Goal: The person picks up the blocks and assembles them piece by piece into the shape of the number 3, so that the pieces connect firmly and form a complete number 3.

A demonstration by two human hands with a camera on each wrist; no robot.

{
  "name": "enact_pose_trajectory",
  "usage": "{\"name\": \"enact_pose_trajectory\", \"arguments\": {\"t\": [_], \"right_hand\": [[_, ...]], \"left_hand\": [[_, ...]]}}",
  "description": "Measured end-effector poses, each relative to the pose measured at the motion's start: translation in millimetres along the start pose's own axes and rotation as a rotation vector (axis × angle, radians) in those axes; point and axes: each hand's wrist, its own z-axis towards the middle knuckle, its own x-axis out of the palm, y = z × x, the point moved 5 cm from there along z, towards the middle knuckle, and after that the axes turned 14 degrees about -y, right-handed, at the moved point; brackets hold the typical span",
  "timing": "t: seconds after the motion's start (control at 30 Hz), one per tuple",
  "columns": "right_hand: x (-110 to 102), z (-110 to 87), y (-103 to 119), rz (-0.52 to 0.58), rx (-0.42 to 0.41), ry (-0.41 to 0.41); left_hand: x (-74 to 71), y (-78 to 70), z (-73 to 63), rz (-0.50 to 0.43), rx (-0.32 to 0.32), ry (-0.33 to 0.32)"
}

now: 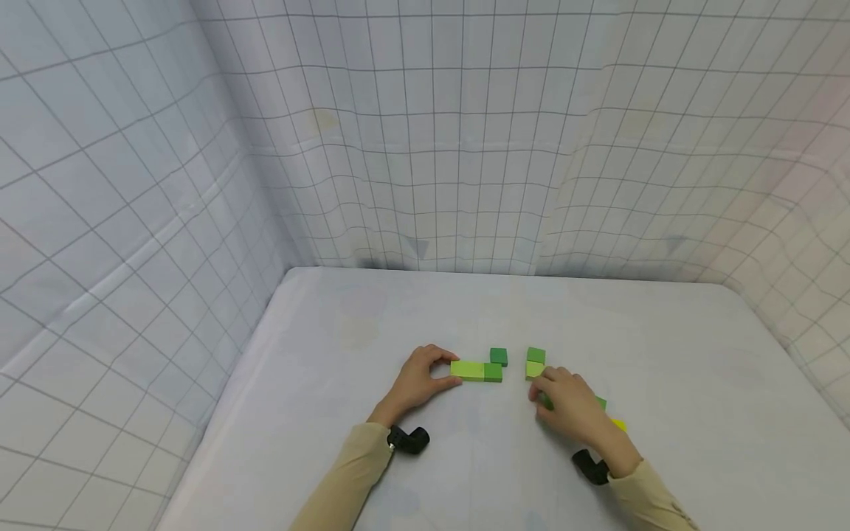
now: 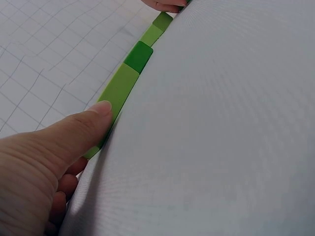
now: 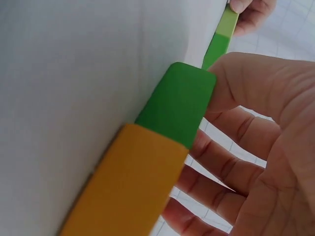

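Note:
My left hand (image 1: 420,377) pinches the left end of a long light green block (image 1: 468,371) between thumb and fingers. A shorter green block (image 1: 493,372) touches that block's right end. To the right, my right hand (image 1: 569,402) has its thumb and fingertips about a dark green block (image 1: 547,401), mostly hidden under the hand. In the right wrist view a green block (image 3: 178,103) and an orange-yellow block (image 3: 125,182) stand end to end in front of the right hand (image 3: 256,147), covering its thumb tip. The left thumb (image 2: 93,118) lies against the light green block (image 2: 118,88).
A dark green block (image 1: 499,357) lies just behind the row. Further right sit a green block (image 1: 536,355) and a light green one (image 1: 533,370), one before the other. A yellow block (image 1: 619,425) shows beside the right wrist. White table (image 1: 319,317); gridded cloth (image 1: 425,147) hangs behind.

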Motion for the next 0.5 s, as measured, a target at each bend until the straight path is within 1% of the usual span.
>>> {"name": "enact_pose_trajectory", "arguments": {"t": [0.13,0.27,0.37,0.43,0.5], "right_hand": [[-2.8,3.4,-3.8,0.014,0.012,-0.011],[-8.6,12.2,-6.1,0.031,0.016,-0.076],[-11.7,19.1,-10.3,0.007,0.032,-0.111],[-12.3,22.2,-13.6,-0.02,0.049,-0.109],[-11.3,23.9,-16.5,-0.037,0.066,-0.091]], "left_hand": [[-0.6,0.1,0.7,0.0,0.005,-0.007],[-0.9,1.2,1.6,0.003,-0.011,-0.006],[-0.4,1.9,2.2,0.002,-0.021,-0.005],[0.7,2.9,2.4,0.001,-0.02,-0.003],[1.6,3.6,2.6,0.001,-0.019,0.001]]}}
